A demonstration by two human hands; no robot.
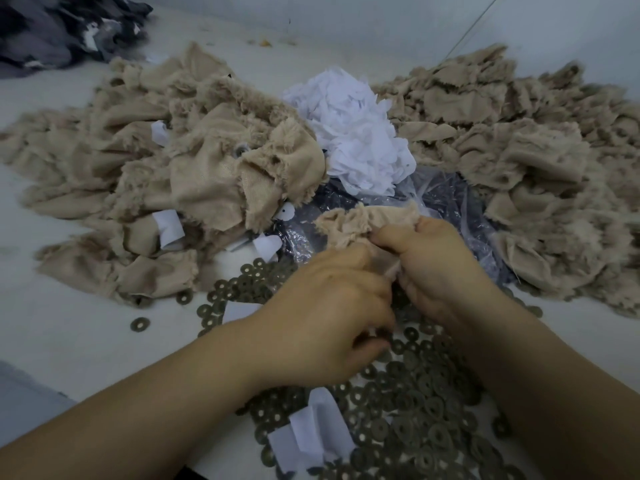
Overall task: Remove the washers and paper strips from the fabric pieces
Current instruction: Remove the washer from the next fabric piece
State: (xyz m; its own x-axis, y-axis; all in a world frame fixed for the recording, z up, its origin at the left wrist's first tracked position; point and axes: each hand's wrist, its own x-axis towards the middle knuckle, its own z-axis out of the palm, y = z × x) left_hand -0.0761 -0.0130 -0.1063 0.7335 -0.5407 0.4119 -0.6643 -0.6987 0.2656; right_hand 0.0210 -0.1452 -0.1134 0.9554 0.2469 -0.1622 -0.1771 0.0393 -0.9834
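Left hand [325, 306]: centre of the frame, fingers curled, pinching the near end of a beige fabric piece; what the curled fingertips enclose underneath cannot be told.
Right hand [429, 268]: just right of the left hand, touching it, thumb and fingers pinching the same fabric piece at its right end.
Held fabric piece [360, 221]: beige, fuzzy-edged, bunched, raised above the plastic bag between both hands, just above centre.
Paper in the hands: a pale sliver shows between the two hands; whether it is a paper strip cannot be told.
Left fabric pile [166, 174]: beige pieces heaped at centre left, with white paper strips [169, 228] sticking out of several and one washer visible on a piece near its middle.
Right fabric pile [519, 161]: beige pieces heaped at upper right and right edge.
Paper heap [356, 133]: loose white strips massed at upper centre, between the two fabric piles.
Washers [415, 410]: dull grey rings spread thickly across lower centre and lower right, under and beside the forearms; a few strays at lower left.
Loose strips near washers [308, 431]: folded white paper at bottom centre.
Plastic bag [446, 199]: clear, crumpled, dark beneath, behind the hands.
Dark cloth [65, 29]: grey heap at upper left corner.
Surface [69, 341]: pale, carrying everything.
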